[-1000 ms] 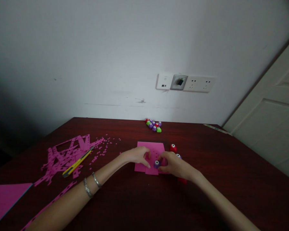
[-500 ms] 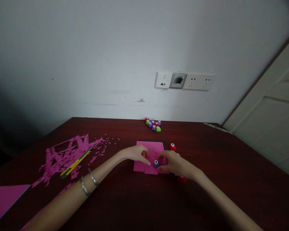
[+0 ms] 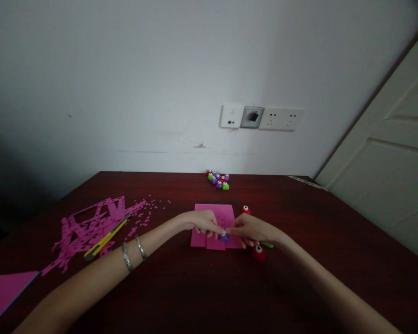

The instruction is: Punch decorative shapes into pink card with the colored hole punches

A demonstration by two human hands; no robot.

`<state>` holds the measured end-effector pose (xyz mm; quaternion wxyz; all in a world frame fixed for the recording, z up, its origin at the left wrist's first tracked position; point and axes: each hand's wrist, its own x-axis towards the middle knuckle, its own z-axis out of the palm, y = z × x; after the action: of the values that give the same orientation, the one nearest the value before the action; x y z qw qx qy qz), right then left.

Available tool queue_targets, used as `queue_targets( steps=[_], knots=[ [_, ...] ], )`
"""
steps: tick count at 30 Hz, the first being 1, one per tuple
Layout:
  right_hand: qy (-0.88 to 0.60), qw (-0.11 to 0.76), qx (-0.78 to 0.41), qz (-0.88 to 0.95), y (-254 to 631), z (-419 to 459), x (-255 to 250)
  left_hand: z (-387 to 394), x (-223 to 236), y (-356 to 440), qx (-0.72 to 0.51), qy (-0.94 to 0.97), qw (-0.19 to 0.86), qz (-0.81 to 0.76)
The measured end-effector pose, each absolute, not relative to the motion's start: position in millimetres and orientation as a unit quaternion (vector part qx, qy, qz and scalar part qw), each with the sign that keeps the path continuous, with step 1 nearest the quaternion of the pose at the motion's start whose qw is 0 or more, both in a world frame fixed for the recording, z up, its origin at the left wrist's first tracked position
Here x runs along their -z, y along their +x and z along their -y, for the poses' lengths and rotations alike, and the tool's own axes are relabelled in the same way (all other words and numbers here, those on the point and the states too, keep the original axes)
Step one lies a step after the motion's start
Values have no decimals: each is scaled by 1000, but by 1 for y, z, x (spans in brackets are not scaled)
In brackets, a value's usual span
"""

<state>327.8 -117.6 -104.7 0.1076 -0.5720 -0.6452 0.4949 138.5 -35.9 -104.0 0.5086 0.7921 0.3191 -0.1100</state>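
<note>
A small purple paper punch (image 3: pixel 224 237) with an eye on top sits at the front part of a pink paper sheet (image 3: pixel 212 209). My left hand (image 3: pixel 205 221) meets it from the left, fingers curled and the forefinger tip on its top. From the right, the fingertips of my right hand (image 3: pixel 252 228) press at the same punch, partly covering it. A few small dark marks or holes show in the paper behind the fingertips. Close to my right hand lie a red punch (image 3: pixel 245 210) behind it, another red punch (image 3: pixel 258 253) in front, and a partly hidden green one (image 3: pixel 266 244).
Several red, green and purple punches (image 3: pixel 218 180) cluster near the wall. Leftward lie cut pink scraps (image 3: pixel 90 222), loose confetti (image 3: pixel 144 215), a yellow utility knife (image 3: pixel 106 237) and a pink sheet (image 3: pixel 7 294). Sockets (image 3: pixel 275 119) are on the wall.
My left hand has moved right from beside the punch onto its top, its fingers now curled. My right hand has shifted from gripping the punch's side to pressing at its top.
</note>
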Motion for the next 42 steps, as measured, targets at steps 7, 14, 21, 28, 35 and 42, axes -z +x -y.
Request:
queue_targets(
  steps=[7,14,21,28,35,42],
  knots=[
    [-543,76,-525,651,324,106,102,33,105,142,144,770,531,-322],
    [-510,39,-541,668,328,94,109,29,103,155,200,753,521,-348],
    [-518,-12,-575,633,326,80,105,24,100,164,261,726,523,-363],
    [-535,-64,-575,615,322,75,102,17,102,174,347,681,545,-345],
    [-507,-85,-604,609,319,70,102,24,104,174,324,676,548,-372],
    [-510,-94,-557,648,319,70,105,29,103,176,316,705,500,-391]
  ],
)
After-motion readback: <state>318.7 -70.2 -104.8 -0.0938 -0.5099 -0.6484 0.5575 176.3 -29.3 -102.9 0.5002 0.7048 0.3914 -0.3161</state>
